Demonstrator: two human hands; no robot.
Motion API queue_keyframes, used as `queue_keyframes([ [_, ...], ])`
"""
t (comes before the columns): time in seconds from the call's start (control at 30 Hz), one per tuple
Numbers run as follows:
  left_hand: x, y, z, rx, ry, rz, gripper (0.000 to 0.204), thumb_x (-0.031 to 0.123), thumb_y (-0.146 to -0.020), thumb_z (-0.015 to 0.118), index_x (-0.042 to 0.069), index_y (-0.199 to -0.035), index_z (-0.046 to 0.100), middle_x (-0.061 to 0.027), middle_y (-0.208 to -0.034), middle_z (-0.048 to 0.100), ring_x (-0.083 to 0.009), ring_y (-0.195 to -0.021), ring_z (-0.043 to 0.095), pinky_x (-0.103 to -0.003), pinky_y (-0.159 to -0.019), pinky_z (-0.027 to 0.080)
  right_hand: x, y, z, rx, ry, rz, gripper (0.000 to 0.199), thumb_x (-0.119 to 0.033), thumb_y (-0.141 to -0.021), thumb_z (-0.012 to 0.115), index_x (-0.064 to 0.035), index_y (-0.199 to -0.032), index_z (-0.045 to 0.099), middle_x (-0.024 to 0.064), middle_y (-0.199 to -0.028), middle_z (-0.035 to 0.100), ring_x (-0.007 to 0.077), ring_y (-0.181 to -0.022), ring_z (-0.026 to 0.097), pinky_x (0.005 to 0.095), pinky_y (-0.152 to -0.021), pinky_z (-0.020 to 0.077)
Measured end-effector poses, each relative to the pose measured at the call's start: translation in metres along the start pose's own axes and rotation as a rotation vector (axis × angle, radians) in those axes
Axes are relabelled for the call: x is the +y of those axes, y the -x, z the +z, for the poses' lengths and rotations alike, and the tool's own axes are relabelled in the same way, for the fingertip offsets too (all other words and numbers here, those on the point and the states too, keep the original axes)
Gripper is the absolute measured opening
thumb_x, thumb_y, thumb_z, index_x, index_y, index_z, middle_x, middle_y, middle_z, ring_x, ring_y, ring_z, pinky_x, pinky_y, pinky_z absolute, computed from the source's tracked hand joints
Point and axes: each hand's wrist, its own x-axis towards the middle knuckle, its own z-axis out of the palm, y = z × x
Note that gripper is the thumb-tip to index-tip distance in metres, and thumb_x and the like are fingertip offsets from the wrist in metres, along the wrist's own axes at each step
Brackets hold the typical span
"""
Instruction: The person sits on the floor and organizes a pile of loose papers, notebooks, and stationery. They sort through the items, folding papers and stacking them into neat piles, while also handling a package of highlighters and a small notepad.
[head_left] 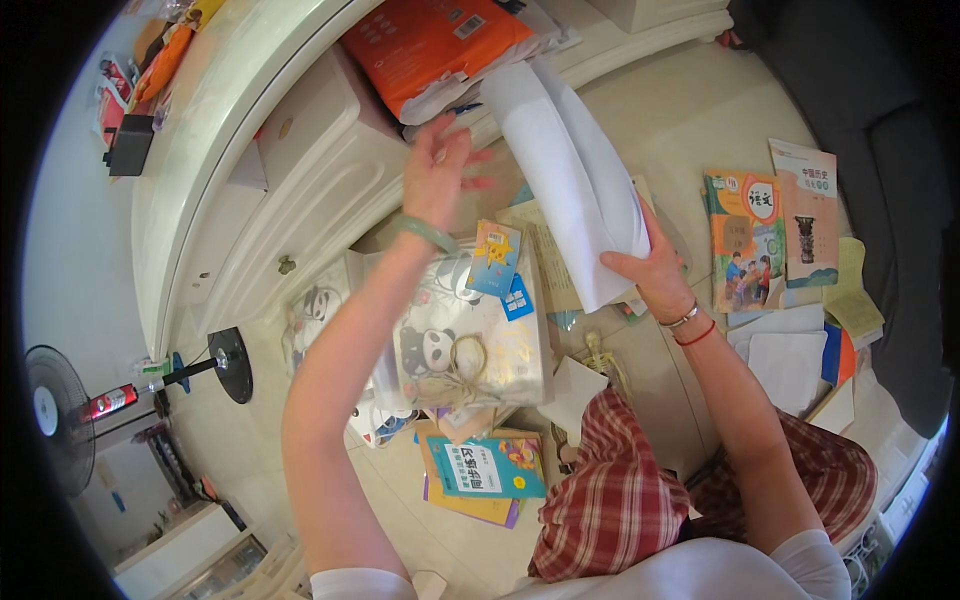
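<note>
My right hand [662,268] grips the near end of some white paper sheets [570,180], which are curled over lengthwise, thumb on top. The far end of the sheets reaches up to the cabinet's ledge. Beside them on the left, my left hand [440,178] is raised with fingers apart and nothing in it; its fingertips are slightly blurred. Just beyond it, an orange plastic package [430,55] lies in the cabinet's open compartment, on top of other papers. Below the left hand stands a clear panda-print storage box [470,345] with a small yellow-and-blue card [494,255] on it.
A white cabinet [330,150] with drawers curves along the left and far side. Textbooks [745,240] and loose papers [787,365] lie on the tiled floor at right, by a dark sofa [850,130]. Workbooks [485,463], a small skeleton model [598,355] and a fan [60,415] are nearby.
</note>
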Motion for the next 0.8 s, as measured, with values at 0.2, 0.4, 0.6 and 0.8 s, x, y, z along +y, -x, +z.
queue_keyframes([
  [0.2, 0.03, -0.087, -0.033, 0.171, -1.824, 0.924, 0.029, 0.014, -0.081, 0.056, 0.011, -0.11, 0.055, -0.0112, -0.12, 0.055, -0.0269, -0.103, 0.057, -0.047, -0.089, 0.041, 0.002, -0.005, 0.001, -0.008, -0.057, 0.005, 0.087, 0.006, -0.072, 0.07, -0.0023, -0.145, 0.023, 0.0059, -0.138, 0.041, 0.0144, -0.124, 0.041, 0.0298, -0.103, 0.0344],
  [0.4, 0.033, -0.126, -0.04, 0.075, -2.076, 0.499, 0.032, 0.033, -0.082, 0.058, 0.012, -0.106, 0.058, -0.0108, -0.103, 0.065, -0.0279, -0.096, 0.062, -0.043, -0.086, 0.044, 0.009, -0.012, 0.008, -0.022, -0.035, -0.028, 0.088, 0.004, -0.072, 0.072, -0.0023, -0.145, 0.023, 0.0062, -0.139, 0.04, 0.0147, -0.126, 0.038, 0.0303, -0.104, 0.0327],
  [0.6, 0.069, -0.131, -0.047, 0.178, -1.939, 0.364, 0.028, 0.024, -0.084, 0.052, 0.016, -0.108, 0.062, -0.0102, -0.099, 0.068, -0.0271, -0.096, 0.064, -0.045, -0.083, 0.046, 0.027, -0.023, 0.004, -0.077, 0.042, 0.02, 0.089, 0.002, -0.072, 0.073, -0.0019, -0.145, 0.023, 0.0066, -0.138, 0.041, 0.0148, -0.125, 0.039, 0.03, -0.104, 0.034],
  [0.8, 0.07, -0.124, -0.06, 0.177, -1.813, 0.377, 0.031, 0.032, -0.088, 0.048, 0.016, -0.112, 0.059, -0.0124, -0.097, 0.067, -0.0314, -0.092, 0.063, -0.044, -0.086, 0.045, 0.01, -0.057, 0.035, -0.226, -0.375, 0.198, 0.084, 0.005, -0.072, 0.072, -0.0053, -0.143, 0.027, 0.0054, -0.129, 0.049, 0.0156, -0.117, 0.048, 0.0315, -0.098, 0.0412],
])
